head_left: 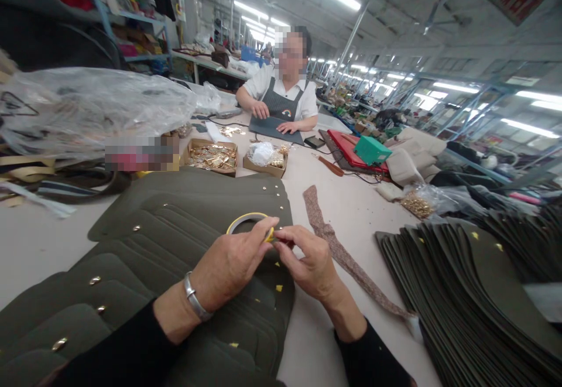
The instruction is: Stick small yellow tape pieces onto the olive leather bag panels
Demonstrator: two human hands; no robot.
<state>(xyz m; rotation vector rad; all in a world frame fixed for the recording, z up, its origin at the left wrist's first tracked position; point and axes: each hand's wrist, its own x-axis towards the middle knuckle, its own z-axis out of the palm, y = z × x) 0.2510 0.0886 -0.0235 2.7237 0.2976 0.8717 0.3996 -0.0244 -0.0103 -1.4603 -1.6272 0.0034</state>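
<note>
My left hand (226, 267), with a silver bangle at the wrist, is closed on a roll of yellow tape (239, 221). The roll's ring shows behind the fingers, above the dark olive panels (206, 211). My right hand (309, 255) pinches at the tape's yellow end (269, 234), close to my left fingertips; the fingers partly hide it. Beneath, the panels lie overlapped, with gold-coloured metal fittings (95, 280) and small yellow scraps (279, 288) on them.
Boxes of gold-coloured metal parts (211, 157) stand ahead. A co-worker (287, 97) sits across the table, both hands on a dark panel (274, 129). A brown fabric strip (351, 261) lies right of my hands. Stacked olive panels (456, 281) fill the right side; plastic bags (96, 109) lie left.
</note>
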